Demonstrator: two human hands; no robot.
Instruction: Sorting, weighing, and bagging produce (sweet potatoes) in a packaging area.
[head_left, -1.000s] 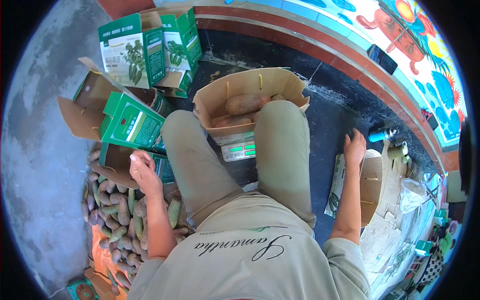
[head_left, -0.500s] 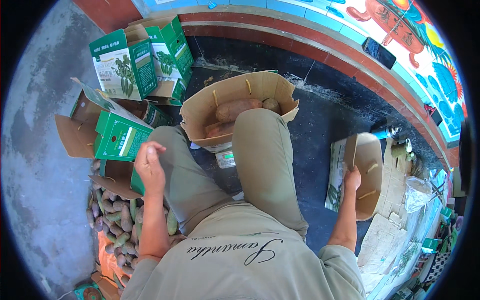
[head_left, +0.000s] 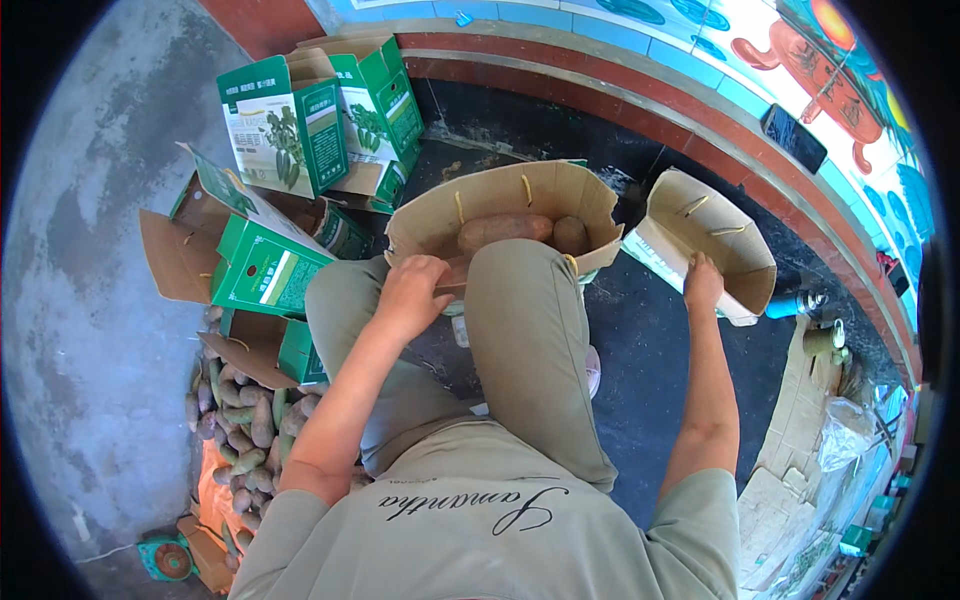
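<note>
Gripping the near wall of the open carton (head_left: 735,260), your right hand (head_left: 704,284) has its fingers clamped over the cardboard edge. That carton tilts out to your right, its mouth facing you and its cord handles (head_left: 728,231) showing inside. Your left hand (head_left: 410,297) lies on the near left rim of the filled carton (head_left: 495,192), thumb apart from the fingers; you cannot tell from this view whether those fingers pinch the rim or merely rest there.

The filled carton sits just beyond your knees, and your right knee (head_left: 525,285) hides part of it. Inside lie root vegetables (head_left: 505,232), a long one beside one seen end-on. The two cartons stand close together, near corner to near corner.

On your left, green-and-white boxes (head_left: 285,135) stand above a heap of loose roots (head_left: 262,425), part of which lies on an orange sheet (head_left: 212,480). A blue cylinder (head_left: 790,304) lies just beside the open carton, and flattened cardboard (head_left: 775,490) covers the floor nearer you.
</note>
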